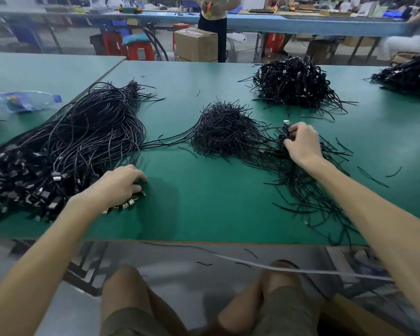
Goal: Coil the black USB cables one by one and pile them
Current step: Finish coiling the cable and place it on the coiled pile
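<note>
My right hand (301, 144) was curled around a small coiled black USB cable (285, 134), thumb and fingertips pinching it, with its silver plug pointing up toward the far edge. It was low over the green work table (204, 214), right of the middle, above a loose scatter of thin black twist ties (308, 200) that ran down to the near edge.

My left hand (121, 183) lay palm down near the near edge, on the plug ends of the big bundle of uncoiled black USB cables (83, 137) that filled the left side of the table. Its fingers were bent over the metal plugs, but I could not tell whether they gripped one or only rested there.

A rounded heap of black twist ties (226, 132) sat in the middle of the table, between my hands and farther back. By the far edge was the pile of finished coiled black cables (294, 83), well apart from my right hand. A second dark cable pile (407, 73) lay at the far right corner. A clear plastic bottle with a blue cap (27, 100) lay on its side at the left edge.
</note>
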The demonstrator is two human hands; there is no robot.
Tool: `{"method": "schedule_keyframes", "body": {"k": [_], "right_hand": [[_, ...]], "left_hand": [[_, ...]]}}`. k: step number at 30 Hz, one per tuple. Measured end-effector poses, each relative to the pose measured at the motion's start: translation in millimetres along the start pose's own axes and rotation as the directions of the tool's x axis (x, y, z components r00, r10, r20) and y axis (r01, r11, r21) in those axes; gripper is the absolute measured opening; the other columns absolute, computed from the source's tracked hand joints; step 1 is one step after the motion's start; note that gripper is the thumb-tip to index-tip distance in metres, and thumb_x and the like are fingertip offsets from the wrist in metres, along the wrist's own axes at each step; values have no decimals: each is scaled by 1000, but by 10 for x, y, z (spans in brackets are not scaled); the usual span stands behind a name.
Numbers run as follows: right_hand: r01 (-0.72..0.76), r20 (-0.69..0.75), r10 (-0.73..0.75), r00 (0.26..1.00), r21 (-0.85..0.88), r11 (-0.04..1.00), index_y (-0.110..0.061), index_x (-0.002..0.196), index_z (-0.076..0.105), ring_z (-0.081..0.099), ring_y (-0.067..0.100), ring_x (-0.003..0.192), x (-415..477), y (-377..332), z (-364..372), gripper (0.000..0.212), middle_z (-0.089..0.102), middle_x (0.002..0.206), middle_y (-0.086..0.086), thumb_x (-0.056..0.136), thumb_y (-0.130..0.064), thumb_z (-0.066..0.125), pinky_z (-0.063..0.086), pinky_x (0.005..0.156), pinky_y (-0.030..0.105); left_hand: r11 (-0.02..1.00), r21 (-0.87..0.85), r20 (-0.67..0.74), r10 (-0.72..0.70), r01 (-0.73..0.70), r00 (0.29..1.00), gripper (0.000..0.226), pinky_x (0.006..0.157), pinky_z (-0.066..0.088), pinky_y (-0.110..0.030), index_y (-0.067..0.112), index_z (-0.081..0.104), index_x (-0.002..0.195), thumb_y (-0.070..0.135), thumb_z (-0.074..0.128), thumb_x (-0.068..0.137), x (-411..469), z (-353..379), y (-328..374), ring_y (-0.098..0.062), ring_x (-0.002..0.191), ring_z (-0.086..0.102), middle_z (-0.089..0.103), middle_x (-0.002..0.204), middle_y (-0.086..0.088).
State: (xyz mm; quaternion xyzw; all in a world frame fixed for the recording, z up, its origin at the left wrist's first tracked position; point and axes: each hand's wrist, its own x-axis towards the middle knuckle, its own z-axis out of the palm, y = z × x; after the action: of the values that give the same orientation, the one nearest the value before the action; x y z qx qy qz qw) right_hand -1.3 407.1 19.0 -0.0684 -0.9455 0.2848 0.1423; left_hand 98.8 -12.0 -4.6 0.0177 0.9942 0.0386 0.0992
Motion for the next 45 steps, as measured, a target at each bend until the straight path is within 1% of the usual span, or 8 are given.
{"method": "schedule_keyframes", "body": {"k": [12, 18, 23, 27, 31, 35, 41, 45], "right_hand": [[328, -18, -333, 943, -127, 936, -7, 137, 51, 39, 25, 130, -487, 41, 274, 44, 50, 138, 11, 95, -10, 61, 28, 111, 40], [538, 248, -598, 763, 270, 798, -6, 137, 56, 48, 13, 123, -1053, -434, 332, 50, 59, 132, 6, 90, -9, 73, 35, 110, 25], [-39, 504, -419, 756, 673, 739, 17, 129, 51, 55, 38, 122, -1523, -649, 551, 33, 55, 125, 39, 97, 10, 52, 44, 95, 8], [-34, 379, -472, 796, 806, 590, -11, 61, 65, 57, 4, 74, -1601, -600, 628, 61, 63, 66, -4, 95, 24, 29, 46, 78, 18], [261, 334, -625, 706, 697, 668, 2, 93, 61, 56, 9, 62, -1657, -444, 459, 24, 59, 77, 29, 104, -6, 41, 47, 64, 28], [614, 374, -695, 614, 327, 719, -15, 100, 64, 54, 22, 64, -1530, -338, 333, 46, 65, 75, 8, 100, -50, 34, 45, 66, 36], [528, 390, -582, 714, 246, 813, -17, 63, 50, 44, 7, 56, -1205, -222, 172, 44, 51, 55, -12, 99, -38, 61, 35, 60, 36], [397, 264, -580, 771, 512, 762, -16, 59, 56, 44, 4, 50, -1243, -392, 153, 50, 51, 50, -17, 103, -40, 51, 32, 56, 17]], "left_hand": [[927, -224, -181, 264, -301, 947, 23, 80, 46, -32, 19, 66, 86, -3, 73, 85, -126, -23, 192, -14, 89, 61, 65, 86, 12], [330, -817, -362, 346, -473, 866, 21, 72, 50, -22, 7, 57, 94, -13, 61, 88, -395, 104, 1318, -18, 64, 64, 67, 69, -2], [63, -890, -427, 226, -451, 876, 14, 57, 31, -21, 11, 55, 90, 16, 52, 103, -493, 113, 1933, -10, 58, 36, 49, 64, 9], [-144, -919, -392, 238, -367, 889, 25, 57, 26, -26, 9, 56, 90, 28, 48, 104, -548, 11, 1826, -14, 59, 29, 39, 64, 3], [-29, -917, -384, 336, -398, 860, 27, 57, 27, -35, 5, 59, 90, 24, 48, 104, -624, -30, 1701, -23, 62, 32, 39, 63, -2], [49, -901, -374, 414, -431, 830, 38, 60, 34, -27, 5, 63, 87, 33, 43, 103, -740, -75, 1616, -18, 58, 40, 48, 60, 0], [745, -451, 81, 583, -492, 809, 30, 61, 43, -17, 26, 67, 89, 42, 46, 104, -769, -43, 1518, -1, 57, 55, 73, 75, 7], [791, -456, -13, 453, -408, 892, 31, 90, 53, -37, 21, 72, 103, 40, 47, 105, -633, 176, 1532, -12, 87, 68, 75, 95, 0]]}}
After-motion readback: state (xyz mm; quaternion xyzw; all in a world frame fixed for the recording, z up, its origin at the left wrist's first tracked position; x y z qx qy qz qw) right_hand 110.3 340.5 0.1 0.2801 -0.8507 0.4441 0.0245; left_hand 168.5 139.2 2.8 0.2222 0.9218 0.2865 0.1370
